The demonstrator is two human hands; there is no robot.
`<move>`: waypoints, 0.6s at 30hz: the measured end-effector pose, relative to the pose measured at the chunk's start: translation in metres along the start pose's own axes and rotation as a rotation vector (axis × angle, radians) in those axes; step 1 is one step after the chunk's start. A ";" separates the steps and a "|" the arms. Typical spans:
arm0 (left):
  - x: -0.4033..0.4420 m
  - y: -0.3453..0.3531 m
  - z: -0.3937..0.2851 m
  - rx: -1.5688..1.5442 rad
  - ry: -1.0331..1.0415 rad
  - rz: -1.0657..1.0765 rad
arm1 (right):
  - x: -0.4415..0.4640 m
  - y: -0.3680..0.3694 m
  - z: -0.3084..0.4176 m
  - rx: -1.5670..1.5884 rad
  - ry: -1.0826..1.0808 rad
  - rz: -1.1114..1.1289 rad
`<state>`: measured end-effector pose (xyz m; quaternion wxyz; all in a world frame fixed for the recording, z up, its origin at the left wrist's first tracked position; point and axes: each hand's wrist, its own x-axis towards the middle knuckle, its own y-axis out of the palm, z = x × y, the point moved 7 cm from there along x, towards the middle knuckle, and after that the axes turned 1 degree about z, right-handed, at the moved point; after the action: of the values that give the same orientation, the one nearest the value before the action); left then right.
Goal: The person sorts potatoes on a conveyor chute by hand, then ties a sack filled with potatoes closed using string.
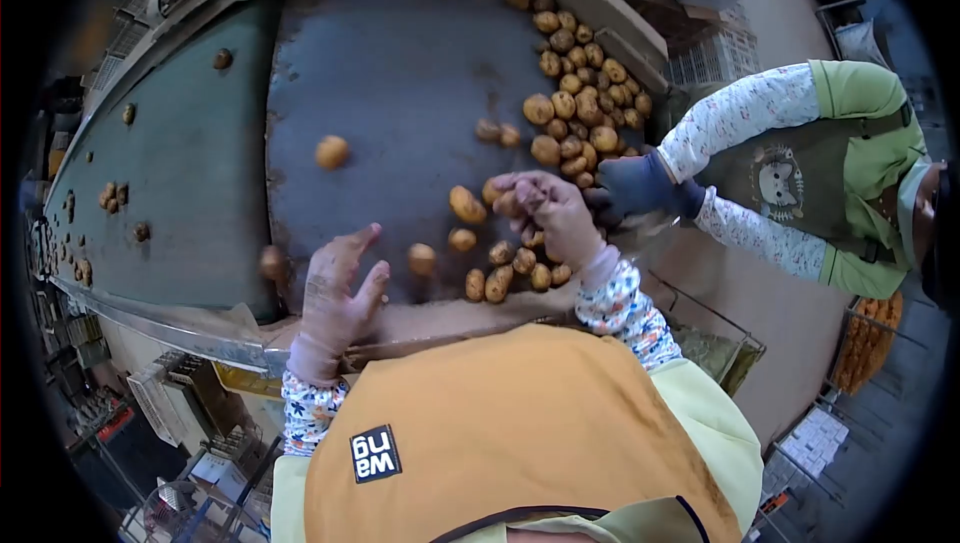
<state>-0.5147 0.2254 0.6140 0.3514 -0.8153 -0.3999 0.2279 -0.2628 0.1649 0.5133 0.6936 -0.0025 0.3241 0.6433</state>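
My left hand (340, 293) is over the near edge of the grey sorting surface (390, 73), fingers apart and holding nothing. A blurred potato (273, 263) lies just left of it, and another potato (422, 260) is to its right. My right hand (555, 218) has its fingers closed around a potato (508, 205), partly hidden by the fingers. Close by this hand are a yellowish potato (466, 205) and a smaller potato (462, 240). Several potatoes (498, 284) lie along the near edge below my right hand.
A heap of potatoes (590, 103) fills the surface's right end. Scattered potatoes lie on the green conveyor belt (190, 163) to the left. At right, a co-worker's gloved hands (640, 188) reach to the heap's edge. Plastic crates (715, 58) stand behind.
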 end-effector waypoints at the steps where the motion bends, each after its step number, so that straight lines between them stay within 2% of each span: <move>1: -0.003 -0.004 -0.004 0.047 0.028 0.013 | -0.005 0.019 0.012 -0.123 0.044 -0.072; 2: 0.001 -0.003 -0.008 0.096 0.070 0.015 | -0.008 0.037 0.022 -0.337 -0.526 -0.082; 3: 0.002 -0.003 -0.008 0.109 0.118 -0.018 | -0.030 0.073 0.061 -0.648 -0.773 0.119; 4: -0.003 -0.003 -0.008 0.120 0.165 -0.036 | -0.053 0.131 0.100 -1.202 -0.932 0.390; 5: -0.004 -0.002 -0.005 0.062 0.089 0.013 | -0.041 0.112 0.108 -1.224 -0.954 0.363; 6: -0.003 -0.002 -0.006 0.078 0.200 0.015 | -0.009 0.061 0.126 -0.871 -0.865 0.244; 8: -0.004 -0.010 -0.007 0.060 0.092 0.023 | 0.050 -0.026 0.151 -0.161 -0.645 0.040; 9: -0.005 -0.010 -0.007 0.054 0.101 0.019 | 0.053 -0.022 0.175 -0.170 -0.651 0.035; 12: -0.001 -0.017 -0.006 0.047 0.182 -0.124 | 0.051 0.013 0.259 -1.804 -0.421 -0.713; 14: -0.004 -0.019 -0.006 0.047 0.067 -0.034 | 0.027 0.070 0.188 -1.775 -1.141 -0.291; 16: -0.002 -0.021 -0.005 0.064 0.040 0.010 | 0.046 0.061 0.122 -1.510 -0.457 0.083; 17: -0.005 -0.022 -0.003 0.058 0.064 0.006 | 0.047 0.058 0.096 -1.490 -0.431 0.102; 18: -0.008 -0.019 -0.002 0.054 0.089 0.007 | 0.052 0.036 0.068 -1.519 -0.360 -0.090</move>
<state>-0.5271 0.2266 0.6309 0.3899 -0.8162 -0.3748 0.2032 -0.2669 0.2459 0.5582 0.5693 -0.3854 -0.3226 0.6506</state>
